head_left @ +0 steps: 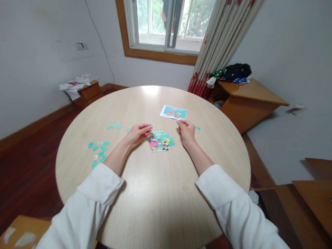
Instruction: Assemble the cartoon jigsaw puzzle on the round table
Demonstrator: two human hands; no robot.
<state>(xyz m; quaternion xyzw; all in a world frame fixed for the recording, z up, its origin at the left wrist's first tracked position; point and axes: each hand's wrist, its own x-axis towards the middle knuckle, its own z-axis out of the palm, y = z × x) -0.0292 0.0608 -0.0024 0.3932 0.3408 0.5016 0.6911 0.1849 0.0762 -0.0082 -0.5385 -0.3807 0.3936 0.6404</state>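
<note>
A partly joined jigsaw puzzle [159, 141] with cartoon figures on a green ground lies at the middle of the table. At its upper left edge, my left hand [140, 134] pinches a small puzzle piece [150, 128] that shows some pink. My right hand [186, 131] is to the right of the puzzle, apart from it, with thumb and forefinger pressed together; whatever may be between them is too small to make out. Beyond the right hand lies a reference picture card [175, 112] with the same cartoon figures.
Loose green puzzle pieces [100, 148] are spread on the left of the round table [150, 200], with a smaller group [115, 125] farther back. Other loose pieces [198, 128] lie right of my right hand. A wooden cabinet [251, 100] with cloths stands beyond the table's right edge.
</note>
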